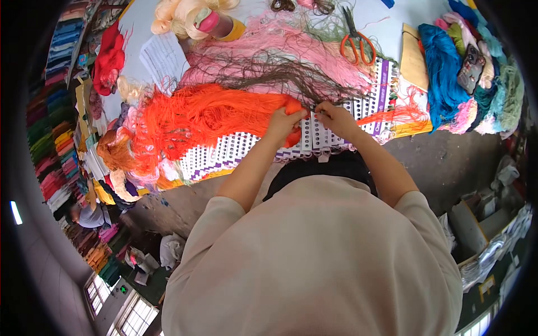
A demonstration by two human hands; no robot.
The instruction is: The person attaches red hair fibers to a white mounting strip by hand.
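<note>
My left hand point(284, 124) is closed at the right end of a thick bundle of orange thread point(218, 112), with loops of it showing above and below my fingers. Close by on the right, the fingertips of my right hand point(338, 120) are pinched together over the white punched thread cards point(317, 134). What they grip is too small to make out. The cards lie in a row along the table's near edge, with purple end strips. Strands of dark brown thread point(280, 70) run just beyond both hands, and loose orange strands point(400, 115) lie to the right.
Orange-handled scissors point(357, 49) lie beyond my right hand. Pink thread point(314, 45), a thread cone point(221, 25) and a written sheet point(163, 59) are at the back. Blue skeins point(440, 73) and a dark patterned object point(471, 70) lie right; red thread point(109, 59) lies left.
</note>
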